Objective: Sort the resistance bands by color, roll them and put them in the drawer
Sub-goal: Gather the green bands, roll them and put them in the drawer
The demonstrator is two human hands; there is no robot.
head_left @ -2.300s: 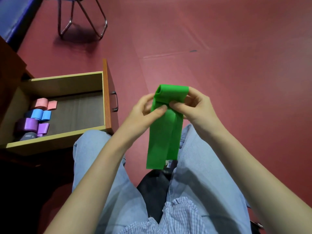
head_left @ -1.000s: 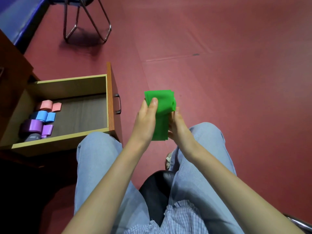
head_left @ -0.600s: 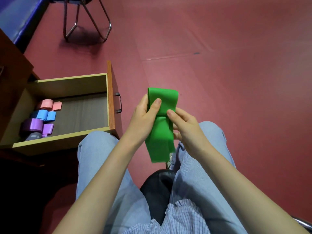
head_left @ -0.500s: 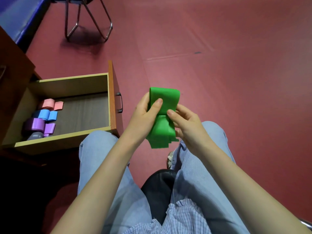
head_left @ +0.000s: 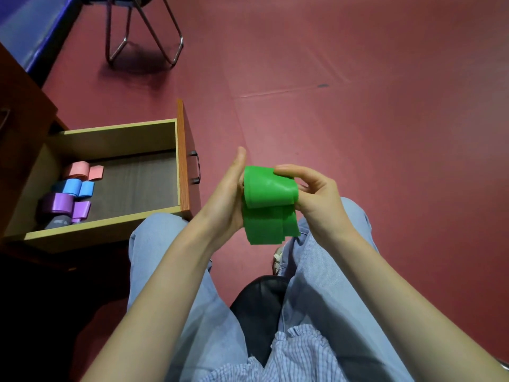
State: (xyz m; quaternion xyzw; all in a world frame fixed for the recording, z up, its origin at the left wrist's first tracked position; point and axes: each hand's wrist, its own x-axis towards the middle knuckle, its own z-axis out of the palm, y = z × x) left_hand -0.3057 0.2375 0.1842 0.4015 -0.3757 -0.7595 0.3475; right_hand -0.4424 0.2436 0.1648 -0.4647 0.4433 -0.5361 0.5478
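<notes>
Fingers [head_left: 287,170] of the right hand [head_left: 316,199] curl around a partly rolled green band [head_left: 271,188] above the lap; the left hand [head_left: 227,197] presses flat against its end, tail hanging loose. The open drawer [head_left: 110,230] holds a pink roll [head_left: 78,169], blue roll [head_left: 72,186], purple roll [head_left: 59,202], grey roll [head_left: 57,223].

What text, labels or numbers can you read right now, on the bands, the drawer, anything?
No readable text anywhere in this view.
green band: plain, no print showing.
pink roll, blue roll, purple roll in the drawer: plain too.
grey roll: mostly hidden, cannot tell.
</notes>
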